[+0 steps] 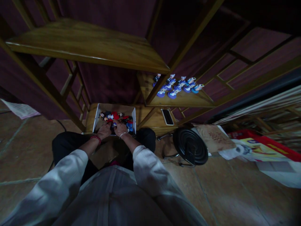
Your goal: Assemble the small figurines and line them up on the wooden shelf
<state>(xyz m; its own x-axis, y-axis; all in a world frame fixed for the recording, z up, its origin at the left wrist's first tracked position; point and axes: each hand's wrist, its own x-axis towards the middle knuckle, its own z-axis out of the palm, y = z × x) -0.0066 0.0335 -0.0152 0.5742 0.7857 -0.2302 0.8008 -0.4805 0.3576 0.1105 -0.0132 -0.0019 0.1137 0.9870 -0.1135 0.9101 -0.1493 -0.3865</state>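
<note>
A white open box (95,121) rests on the low wooden shelf in front of me, with several small figurines (114,115) inside, in red, black, white and blue. My left hand (104,129), with a red bead bracelet at the wrist, reaches over the box's near edge. Beside it my right hand (120,128), with a pale bangle, reaches in too. Between the two hands is a small blue and white figurine (114,124), and the fingers of both are closed about it. Shadow and the hands hide part of it.
Several purple and blue figurines (175,86) stand on a raised shelf (183,101) to the right. A phone (167,116) lies below them. A black round stool (191,146) stands on the floor, near cardboard (215,138) and a red and yellow box (270,150). An upper shelf (87,44) overhangs.
</note>
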